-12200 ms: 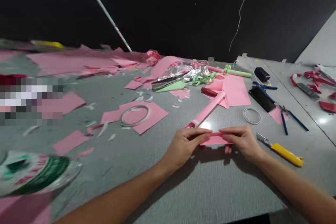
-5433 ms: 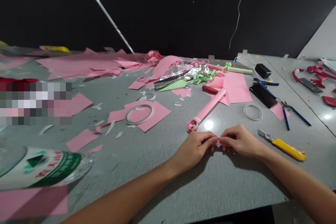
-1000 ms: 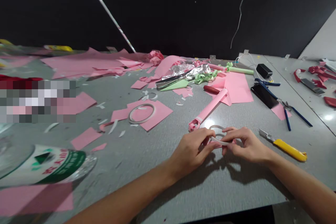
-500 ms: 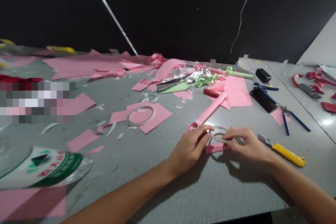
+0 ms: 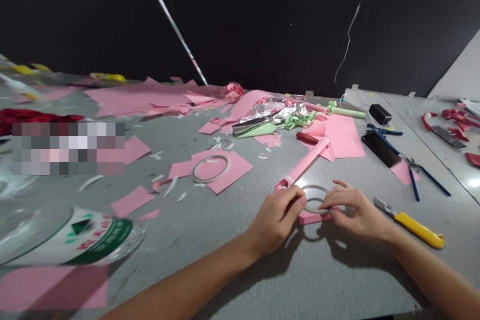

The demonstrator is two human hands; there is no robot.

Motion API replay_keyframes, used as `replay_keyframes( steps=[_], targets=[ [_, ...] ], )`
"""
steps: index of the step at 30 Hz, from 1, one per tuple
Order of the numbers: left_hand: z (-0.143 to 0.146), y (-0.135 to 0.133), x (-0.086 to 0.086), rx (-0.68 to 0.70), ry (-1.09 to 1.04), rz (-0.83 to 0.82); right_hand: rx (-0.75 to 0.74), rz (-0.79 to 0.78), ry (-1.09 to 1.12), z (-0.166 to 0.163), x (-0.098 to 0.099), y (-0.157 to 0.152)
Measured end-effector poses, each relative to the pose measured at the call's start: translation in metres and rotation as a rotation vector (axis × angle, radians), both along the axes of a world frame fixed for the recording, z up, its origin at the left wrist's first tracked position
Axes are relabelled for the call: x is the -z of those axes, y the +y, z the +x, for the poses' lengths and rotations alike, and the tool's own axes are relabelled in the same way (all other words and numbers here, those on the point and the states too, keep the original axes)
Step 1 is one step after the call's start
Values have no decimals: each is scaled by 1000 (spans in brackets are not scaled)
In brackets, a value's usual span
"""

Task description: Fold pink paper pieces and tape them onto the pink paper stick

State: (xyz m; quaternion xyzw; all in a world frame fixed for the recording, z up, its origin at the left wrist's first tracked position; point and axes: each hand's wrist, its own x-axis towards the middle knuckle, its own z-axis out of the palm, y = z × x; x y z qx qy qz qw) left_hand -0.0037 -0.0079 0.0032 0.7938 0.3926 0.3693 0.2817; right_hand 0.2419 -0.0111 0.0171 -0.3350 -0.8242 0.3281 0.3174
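Tabletop (image 5: 300, 280), grey and paper-strewn, lies beneath both my arms. A labelled clear bottle (image 5: 101, 237) is on its side at near left. My left hand (image 5: 277, 220) and right hand (image 5: 356, 215) face each other, each in a narrow pinch. A rolled pink tube (image 5: 307, 160) lies just beyond my left; a yellow-handled knife (image 5: 418, 229) lies right of my right. Between them I hold a tape ring (image 5: 314, 210) by opposite sides. Under its near edge is a pink strip (image 5: 313, 218); whether my right fingers grip that too, I can't tell.
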Motion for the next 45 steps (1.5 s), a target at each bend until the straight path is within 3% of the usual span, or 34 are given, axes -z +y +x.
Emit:
replay_keyframes(
  steps=[5, 11, 19, 27, 30, 34, 37, 41, 45],
  targets=[
    [1, -3, 0, -9, 54, 100, 22, 73, 9, -2, 7, 0],
    [3, -7, 12, 107, 224, 320, 53, 130, 46, -9, 17, -2],
    [2, -3, 13, 37, 155, 164, 17, 148, 26, -4, 13, -2],
    [0, -1, 6, -4, 19, -21, -20, 46, 43, -1, 2, -3],
    [1, 2, 8, 9, 9, -67, 90, 5, 52, -6, 6, -6],
    [3, 1, 15, 115, 38, 39, 217, -59, 35, -11, 13, -7],
    [3, -2, 17, 152, 76, 72, 170, -47, 32, -12, 12, -7],
    [2, -2, 12, 90, 62, 51, 12, 60, 4, -12, 7, -6],
    [2, 2, 4, 48, -25, -59, -2, 122, 3, -5, 2, -4]
  ],
)
